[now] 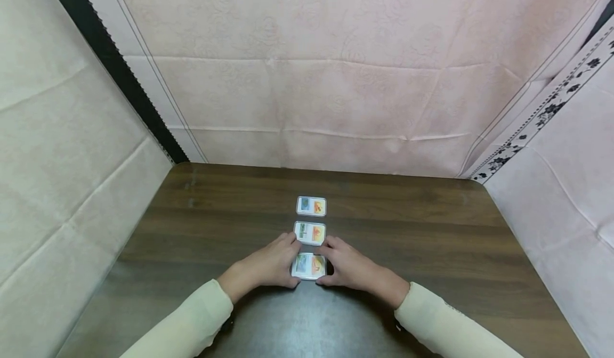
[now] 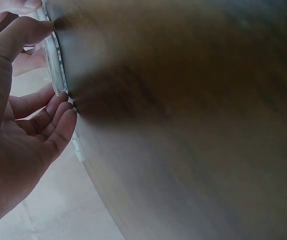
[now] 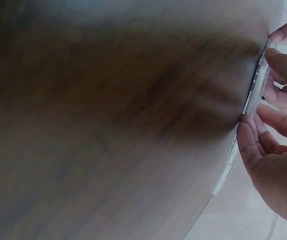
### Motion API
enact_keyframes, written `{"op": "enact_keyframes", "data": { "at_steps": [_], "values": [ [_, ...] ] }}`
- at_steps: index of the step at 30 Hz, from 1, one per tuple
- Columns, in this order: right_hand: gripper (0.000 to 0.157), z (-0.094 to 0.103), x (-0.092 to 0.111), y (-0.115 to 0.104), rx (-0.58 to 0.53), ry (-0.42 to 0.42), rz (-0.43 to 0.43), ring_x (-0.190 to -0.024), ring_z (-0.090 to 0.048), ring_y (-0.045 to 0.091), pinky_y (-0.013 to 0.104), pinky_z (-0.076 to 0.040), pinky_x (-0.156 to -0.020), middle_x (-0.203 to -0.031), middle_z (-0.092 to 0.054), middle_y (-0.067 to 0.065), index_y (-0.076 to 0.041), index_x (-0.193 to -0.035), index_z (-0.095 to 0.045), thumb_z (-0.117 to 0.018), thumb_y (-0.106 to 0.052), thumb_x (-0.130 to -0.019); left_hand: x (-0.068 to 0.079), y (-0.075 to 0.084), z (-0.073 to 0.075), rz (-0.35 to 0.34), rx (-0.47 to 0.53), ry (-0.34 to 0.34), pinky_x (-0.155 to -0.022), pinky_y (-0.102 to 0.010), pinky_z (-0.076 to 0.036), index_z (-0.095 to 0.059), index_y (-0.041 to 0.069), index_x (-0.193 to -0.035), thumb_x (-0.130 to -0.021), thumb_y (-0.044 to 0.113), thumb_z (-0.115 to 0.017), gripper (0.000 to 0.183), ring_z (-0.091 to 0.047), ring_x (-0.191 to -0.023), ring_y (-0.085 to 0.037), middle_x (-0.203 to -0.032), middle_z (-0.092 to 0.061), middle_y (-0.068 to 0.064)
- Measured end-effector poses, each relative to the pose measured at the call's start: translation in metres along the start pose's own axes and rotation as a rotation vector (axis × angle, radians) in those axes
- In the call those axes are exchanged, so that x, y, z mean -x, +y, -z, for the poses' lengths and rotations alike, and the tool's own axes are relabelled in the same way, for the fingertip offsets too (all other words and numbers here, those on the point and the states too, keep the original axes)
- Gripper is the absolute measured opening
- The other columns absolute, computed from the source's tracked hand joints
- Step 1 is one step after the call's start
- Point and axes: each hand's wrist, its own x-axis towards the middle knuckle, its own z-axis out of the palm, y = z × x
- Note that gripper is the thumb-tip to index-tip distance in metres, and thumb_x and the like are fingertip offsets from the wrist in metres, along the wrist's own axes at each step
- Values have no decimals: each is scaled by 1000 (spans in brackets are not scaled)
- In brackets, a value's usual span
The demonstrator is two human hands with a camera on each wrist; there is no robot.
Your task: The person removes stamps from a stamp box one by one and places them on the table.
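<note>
Three flat, clear-edged plastic cases with printed pictures lie in a column on the brown table. The nearest case [image 1: 308,267] is between both hands. My left hand [image 1: 272,263] grips its left side, thumb at the near corner and fingers at the far corner. On the opposite side my right hand [image 1: 349,266] holds the right corners in the same way. The middle case [image 1: 309,233] is just beyond the fingertips, and the far case [image 1: 311,206] lies behind it. Edge-on, the held case shows as a thin clear slab [image 2: 57,70] in the left wrist view.
The wood-grain table [image 1: 408,225] extends to both sides of the column. Pale cloth [image 1: 307,97] hangs behind its back edge, with more cloth at the left [image 1: 57,177] and right [image 1: 566,187].
</note>
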Motion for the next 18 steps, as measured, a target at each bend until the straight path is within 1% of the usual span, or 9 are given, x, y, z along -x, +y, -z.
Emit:
{"op": "enact_keyframes", "data": {
  "at_steps": [6, 13, 18],
  "values": [
    [63, 0, 0, 0, 7, 0, 1, -104, -52, 14, 27, -51, -85, -119, -58, 4, -8, -130, -68, -87, -44, -82, 0, 0, 0, 12, 9, -14, -92, -34, -53, -59, -2, -131, -76, 37, -88, 74, -52, -105, -18, -123, -58, -10],
    [61, 1, 0, 0, -20, 1, -9, -110, -54, 16, 31, -53, -91, -125, -59, 5, -8, -128, -69, -88, -42, -81, -1, -1, -1, 21, 14, -25, -93, -34, -53, -58, -1, -134, -77, 38, -88, 75, -52, -108, -18, -128, -57, -11],
    [61, 1, 0, -1, -31, -8, -16, -111, -54, 16, 31, -53, -92, -126, -59, 5, -8, -128, -69, -88, -42, -81, -1, -2, -2, 7, 10, -13, -92, -34, -53, -59, -2, -131, -76, 37, -88, 73, -52, -107, -18, -125, -58, -11]
  ]
}}
